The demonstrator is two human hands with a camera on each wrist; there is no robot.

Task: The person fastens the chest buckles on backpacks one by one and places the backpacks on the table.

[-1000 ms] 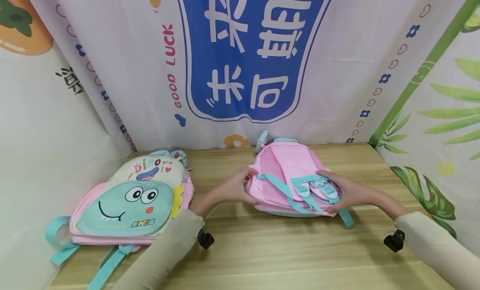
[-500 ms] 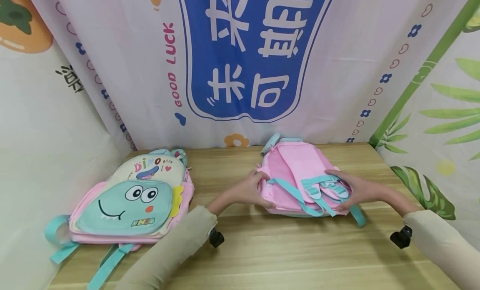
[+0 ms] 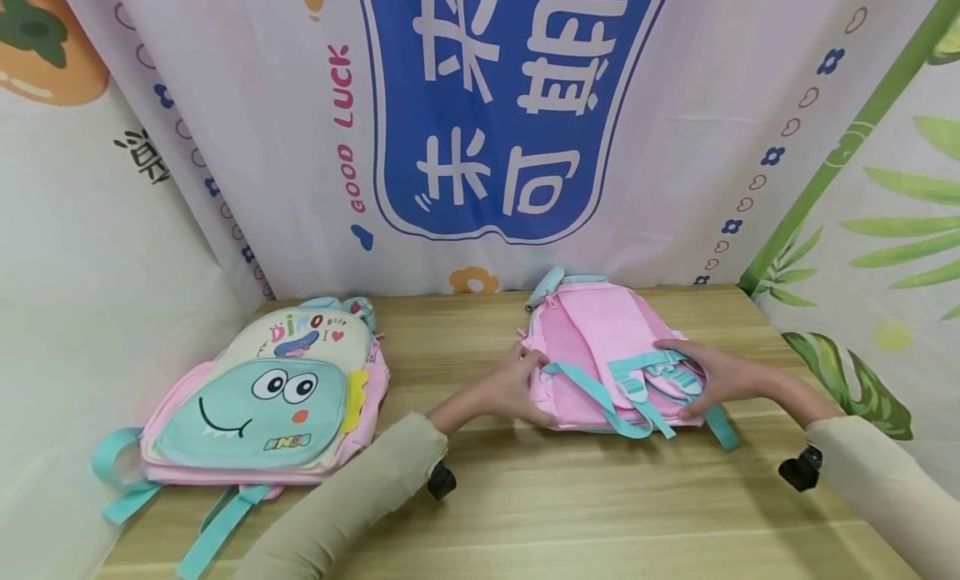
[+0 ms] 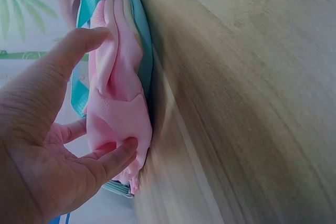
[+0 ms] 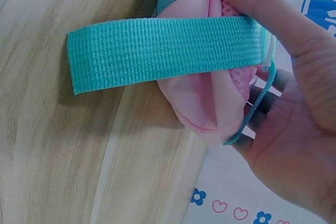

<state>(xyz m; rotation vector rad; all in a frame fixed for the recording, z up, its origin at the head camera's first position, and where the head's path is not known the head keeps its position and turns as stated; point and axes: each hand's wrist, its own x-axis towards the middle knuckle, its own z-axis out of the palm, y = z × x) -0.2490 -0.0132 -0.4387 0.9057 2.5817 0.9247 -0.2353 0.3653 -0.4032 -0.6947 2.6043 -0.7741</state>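
Pink backpack (image 3: 581, 317), one: lying strap side up on the wooden table (image 3: 562, 505), near the printed backdrop (image 3: 697, 80). My left hand (image 3: 507, 388) grips its left side, thumb nearer me, fingers farther along. My right hand (image 3: 726, 382) grips the opposite side in the same manner. Turquoise strap (image 5: 163, 51), one: jutting past that side, over the table. Dinosaur backpack (image 3: 232, 405), one: face up, well apart, to the left.

Wooden table (image 3: 570, 513) — printed cloth (image 3: 697, 172) behind
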